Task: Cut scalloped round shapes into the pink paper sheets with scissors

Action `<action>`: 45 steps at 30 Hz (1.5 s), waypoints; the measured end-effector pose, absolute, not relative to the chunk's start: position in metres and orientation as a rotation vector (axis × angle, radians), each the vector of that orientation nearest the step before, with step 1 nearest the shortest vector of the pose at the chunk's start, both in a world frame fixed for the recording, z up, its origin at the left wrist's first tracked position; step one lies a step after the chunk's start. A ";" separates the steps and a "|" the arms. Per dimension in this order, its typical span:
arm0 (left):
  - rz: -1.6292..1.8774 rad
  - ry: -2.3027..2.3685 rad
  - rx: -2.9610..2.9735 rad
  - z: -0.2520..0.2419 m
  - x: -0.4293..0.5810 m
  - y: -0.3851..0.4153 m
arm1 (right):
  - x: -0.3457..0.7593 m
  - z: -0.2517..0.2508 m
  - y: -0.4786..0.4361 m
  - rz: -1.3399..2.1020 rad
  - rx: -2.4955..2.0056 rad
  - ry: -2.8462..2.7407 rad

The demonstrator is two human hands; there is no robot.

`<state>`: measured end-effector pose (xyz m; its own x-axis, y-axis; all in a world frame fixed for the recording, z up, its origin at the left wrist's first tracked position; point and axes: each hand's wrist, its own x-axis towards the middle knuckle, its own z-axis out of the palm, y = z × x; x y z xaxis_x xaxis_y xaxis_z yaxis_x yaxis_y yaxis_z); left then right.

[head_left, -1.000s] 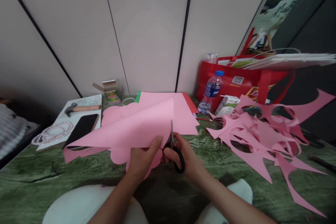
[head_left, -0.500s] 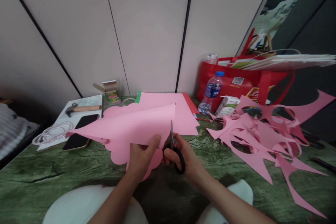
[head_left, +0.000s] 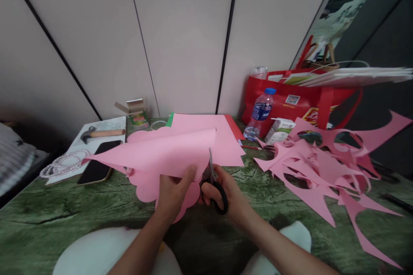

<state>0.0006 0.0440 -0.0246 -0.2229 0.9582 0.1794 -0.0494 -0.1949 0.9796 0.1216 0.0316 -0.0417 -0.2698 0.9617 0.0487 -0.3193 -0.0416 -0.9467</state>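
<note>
My left hand (head_left: 176,193) pinches a large pink paper sheet (head_left: 155,154) near its lower edge, thumb on top. The sheet curves upward and tapers to a point at the left. In my right hand (head_left: 227,193) are scissors (head_left: 218,195) with black handles, thumb and fingers through the loops. Their blades point up and lie at the sheet's right edge; how far they are parted is hard to see. Scalloped pink paper (head_left: 146,191) shows beneath the held sheet. Behind it lies a stack of pink sheets (head_left: 227,142) with green and red ones underneath.
Pink paper offcuts (head_left: 319,163) are heaped at the right. Behind stand a water bottle (head_left: 260,111), a small carton (head_left: 280,131) and a red bag (head_left: 290,94). At left lie a hammer (head_left: 105,133), a phone (head_left: 97,167), a bead string (head_left: 66,161) and a small open box (head_left: 138,116).
Almost nothing differs. The scissors' blades have tilted slightly to the left, and the right hand has shifted a touch; the sheet and left hand stay in place.
</note>
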 end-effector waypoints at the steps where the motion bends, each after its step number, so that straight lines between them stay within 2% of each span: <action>1: 1.550 1.230 1.184 -0.024 0.001 0.044 | 0.121 -0.041 0.031 1.544 -0.816 -1.155; 13: 1.365 1.154 1.249 -0.020 0.002 0.042 | 0.125 -0.040 0.032 1.513 -0.761 -1.109; 45: 1.388 1.086 1.283 -0.031 -0.004 0.050 | 0.126 -0.049 0.038 1.420 -0.864 -1.206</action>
